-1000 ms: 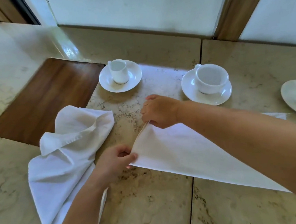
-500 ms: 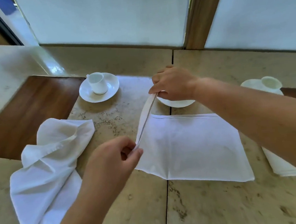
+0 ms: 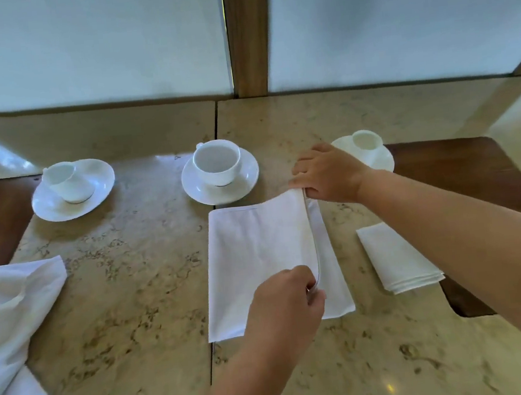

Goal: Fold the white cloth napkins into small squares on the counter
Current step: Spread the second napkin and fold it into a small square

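Head view: the marble bench [image 3: 120,306] fills the picture. At 9 o'clock a crumpled white napkin [image 3: 12,310] lies at its edge. In the centre lies the half-folded napkin [image 3: 256,261], its top layer raised along a fold edge. At 3 o'clock rests a small folded napkin [image 3: 398,257]. Three cups on saucers stand at 10 [image 3: 72,190], 12 [image 3: 218,171] and 1 o'clock [image 3: 367,147]. The right hand [image 3: 327,175] pinches the far end of the raised edge; the left hand [image 3: 288,303] pinches the near end.
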